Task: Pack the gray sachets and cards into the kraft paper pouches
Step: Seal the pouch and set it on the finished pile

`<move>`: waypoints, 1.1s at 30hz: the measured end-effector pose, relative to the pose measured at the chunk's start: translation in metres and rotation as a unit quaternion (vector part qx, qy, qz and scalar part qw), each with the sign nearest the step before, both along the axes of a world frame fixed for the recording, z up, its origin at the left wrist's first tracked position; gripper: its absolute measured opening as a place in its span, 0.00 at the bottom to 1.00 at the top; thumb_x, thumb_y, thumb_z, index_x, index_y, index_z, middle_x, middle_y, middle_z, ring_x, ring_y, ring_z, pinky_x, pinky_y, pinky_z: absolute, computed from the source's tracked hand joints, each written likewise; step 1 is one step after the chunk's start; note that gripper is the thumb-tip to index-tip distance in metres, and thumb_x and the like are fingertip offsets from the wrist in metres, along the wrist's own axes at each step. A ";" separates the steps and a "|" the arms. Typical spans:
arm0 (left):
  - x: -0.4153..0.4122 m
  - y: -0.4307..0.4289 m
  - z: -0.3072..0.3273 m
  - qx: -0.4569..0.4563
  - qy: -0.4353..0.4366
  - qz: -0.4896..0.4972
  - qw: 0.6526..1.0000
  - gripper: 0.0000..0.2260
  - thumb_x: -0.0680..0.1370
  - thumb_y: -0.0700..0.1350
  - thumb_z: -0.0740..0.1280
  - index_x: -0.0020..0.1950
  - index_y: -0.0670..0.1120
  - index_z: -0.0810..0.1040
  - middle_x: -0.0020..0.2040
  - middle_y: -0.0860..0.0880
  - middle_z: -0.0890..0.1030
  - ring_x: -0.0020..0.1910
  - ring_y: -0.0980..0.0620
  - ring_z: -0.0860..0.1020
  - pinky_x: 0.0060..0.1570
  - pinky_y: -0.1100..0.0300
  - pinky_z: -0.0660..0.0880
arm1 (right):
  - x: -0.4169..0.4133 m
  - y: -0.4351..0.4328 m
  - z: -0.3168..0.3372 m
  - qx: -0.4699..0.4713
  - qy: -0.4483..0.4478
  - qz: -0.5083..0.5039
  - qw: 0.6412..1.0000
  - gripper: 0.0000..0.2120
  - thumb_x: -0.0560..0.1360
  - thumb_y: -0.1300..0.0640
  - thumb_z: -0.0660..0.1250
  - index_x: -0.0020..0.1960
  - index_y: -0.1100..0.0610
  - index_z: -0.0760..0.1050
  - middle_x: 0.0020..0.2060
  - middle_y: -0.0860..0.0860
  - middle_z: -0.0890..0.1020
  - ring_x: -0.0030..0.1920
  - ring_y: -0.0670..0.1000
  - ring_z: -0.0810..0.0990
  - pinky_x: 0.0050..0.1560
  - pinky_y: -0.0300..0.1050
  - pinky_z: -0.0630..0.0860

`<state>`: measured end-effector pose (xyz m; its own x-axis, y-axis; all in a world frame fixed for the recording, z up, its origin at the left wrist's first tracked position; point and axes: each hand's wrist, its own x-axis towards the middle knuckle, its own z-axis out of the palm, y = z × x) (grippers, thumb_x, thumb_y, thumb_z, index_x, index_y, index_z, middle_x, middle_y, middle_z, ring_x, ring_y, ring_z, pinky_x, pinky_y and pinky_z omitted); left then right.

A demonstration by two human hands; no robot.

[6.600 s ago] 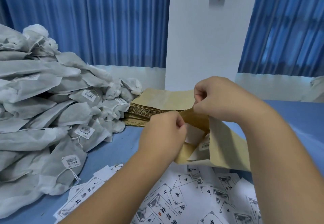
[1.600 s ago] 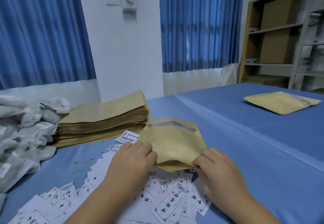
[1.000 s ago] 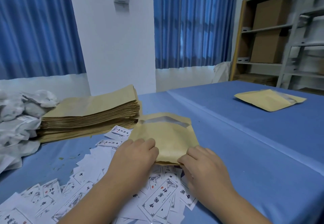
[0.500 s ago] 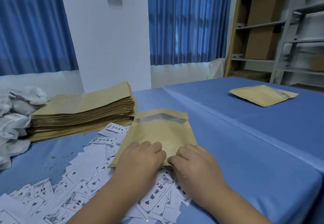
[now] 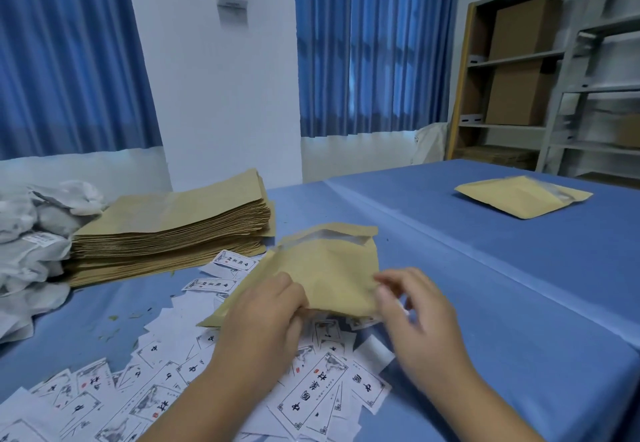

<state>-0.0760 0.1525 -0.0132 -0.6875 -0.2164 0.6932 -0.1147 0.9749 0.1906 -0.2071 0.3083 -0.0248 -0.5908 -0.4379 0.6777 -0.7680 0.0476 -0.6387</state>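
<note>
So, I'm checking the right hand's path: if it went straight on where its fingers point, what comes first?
Most likely the kraft pouch the left hand holds: the blurred right hand points at its near right corner, though contact is unclear.

Bare tablecloth (image 5: pixel 491 310) right — pouch stack (image 5: pixel 166 230) left

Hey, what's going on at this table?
A person is packing by hand. Their left hand holds a pouch lying on scattered cards; the right hand, blurred, is open at its corner. A stack of empty pouches and a heap of gray sachets wait at left; another pouch lies far right.
</note>
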 end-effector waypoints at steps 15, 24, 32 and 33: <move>0.000 0.002 -0.004 -0.117 -0.045 -0.014 0.992 0.22 0.56 0.28 0.75 0.43 0.47 0.79 0.43 0.51 0.78 0.42 0.51 0.70 0.42 0.56 0.67 | -0.007 0.004 0.009 -0.020 -0.545 0.385 0.744 0.21 0.69 0.68 0.66 0.62 0.66 0.70 0.49 0.65 0.82 0.43 0.66 0.83 0.31 0.47 0.80; -0.005 -0.012 0.005 0.006 -0.052 0.125 0.991 0.11 0.68 0.35 0.75 0.45 0.49 0.83 0.44 0.53 0.79 0.45 0.47 0.79 0.43 0.53 0.69 | -0.020 0.008 -0.002 -0.147 -0.446 0.243 0.849 0.23 0.66 0.70 0.59 0.55 0.51 0.78 0.49 0.61 0.82 0.44 0.59 0.81 0.46 0.56 0.79; -0.083 0.043 0.029 0.470 0.132 0.116 0.865 0.15 0.76 0.47 0.69 0.60 0.53 0.70 0.59 0.50 0.69 0.51 0.49 0.73 0.52 0.52 0.71 | -0.075 0.042 0.000 -0.177 -0.431 0.140 0.874 0.18 0.68 0.69 0.62 0.55 0.57 0.75 0.44 0.57 0.81 0.43 0.55 0.76 0.48 0.51 0.70; -0.097 0.053 0.030 0.571 0.124 0.077 0.808 0.15 0.76 0.48 0.69 0.60 0.51 0.70 0.58 0.49 0.71 0.51 0.47 0.76 0.50 0.52 0.73 | -0.084 0.049 0.001 -0.177 -0.426 0.129 0.878 0.17 0.70 0.71 0.60 0.55 0.58 0.75 0.44 0.57 0.81 0.43 0.55 0.76 0.49 0.52 0.70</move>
<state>-0.1728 0.2053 0.0173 -0.4620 -0.8820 0.0932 -0.0371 0.1242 0.9916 -0.2913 0.3571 -0.0239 -0.8612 -0.4826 0.1595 0.0392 -0.3759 -0.9258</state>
